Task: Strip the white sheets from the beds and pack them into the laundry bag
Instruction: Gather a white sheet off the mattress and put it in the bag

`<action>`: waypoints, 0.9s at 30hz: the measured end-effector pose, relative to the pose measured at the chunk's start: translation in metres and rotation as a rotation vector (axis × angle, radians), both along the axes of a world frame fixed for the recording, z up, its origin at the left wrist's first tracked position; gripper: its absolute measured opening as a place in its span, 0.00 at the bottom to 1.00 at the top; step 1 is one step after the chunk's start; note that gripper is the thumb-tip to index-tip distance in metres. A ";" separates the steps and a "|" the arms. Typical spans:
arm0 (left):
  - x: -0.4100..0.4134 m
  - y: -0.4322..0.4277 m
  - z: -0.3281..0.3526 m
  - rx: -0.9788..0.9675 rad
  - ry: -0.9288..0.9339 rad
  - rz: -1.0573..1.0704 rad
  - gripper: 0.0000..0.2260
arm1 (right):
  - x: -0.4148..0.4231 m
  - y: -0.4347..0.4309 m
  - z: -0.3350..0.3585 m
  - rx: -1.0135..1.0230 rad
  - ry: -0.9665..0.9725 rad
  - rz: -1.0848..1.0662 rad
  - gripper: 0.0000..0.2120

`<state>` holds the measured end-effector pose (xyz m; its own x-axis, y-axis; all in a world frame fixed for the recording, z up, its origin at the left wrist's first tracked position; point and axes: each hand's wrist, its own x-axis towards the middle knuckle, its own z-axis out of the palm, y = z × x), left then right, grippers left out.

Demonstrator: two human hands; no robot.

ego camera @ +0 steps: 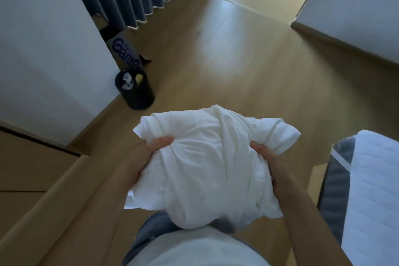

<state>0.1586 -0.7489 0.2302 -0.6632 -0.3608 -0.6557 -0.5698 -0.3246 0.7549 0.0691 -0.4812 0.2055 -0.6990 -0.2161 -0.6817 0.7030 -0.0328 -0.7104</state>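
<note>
Between the hands, left (151, 149) and right (264, 153), sits the bundled white sheet (207, 168) (both grasping it).

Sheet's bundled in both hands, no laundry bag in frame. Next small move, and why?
Probably turn to find the laundry bag, grip unchanged. The left hand and right hand grip the white sheet bundle from either side, so it looks ready to pack, but no bag is in view; the only container is a black bin holding rubbish.
</note>
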 end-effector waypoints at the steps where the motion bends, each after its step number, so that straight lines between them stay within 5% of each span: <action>1: -0.031 -0.015 -0.004 0.003 -0.013 0.000 0.11 | -0.028 -0.012 0.000 0.009 -0.003 -0.008 0.26; 8: -0.254 -0.070 0.011 0.040 -0.017 -0.206 0.28 | -0.208 -0.051 0.014 -0.027 0.042 -0.149 0.06; 13: -0.422 -0.062 -0.004 0.088 -0.060 -0.270 0.24 | -0.361 -0.043 -0.002 -0.039 -0.002 -0.221 0.15; 17: -0.550 -0.051 -0.008 0.098 -0.025 -0.232 0.19 | -0.504 -0.036 -0.005 -0.051 -0.018 -0.181 0.33; 20: -0.637 -0.057 -0.002 0.095 -0.011 -0.213 0.20 | -0.601 -0.036 0.001 -0.048 -0.019 -0.171 0.28; 24: -0.741 -0.080 0.001 0.106 -0.028 -0.177 0.33 | -0.715 -0.059 0.004 -0.045 -0.038 -0.122 0.31; 27: -0.824 -0.102 -0.007 0.131 -0.009 -0.143 0.29 | -0.801 -0.084 -0.001 -0.042 -0.031 -0.120 0.27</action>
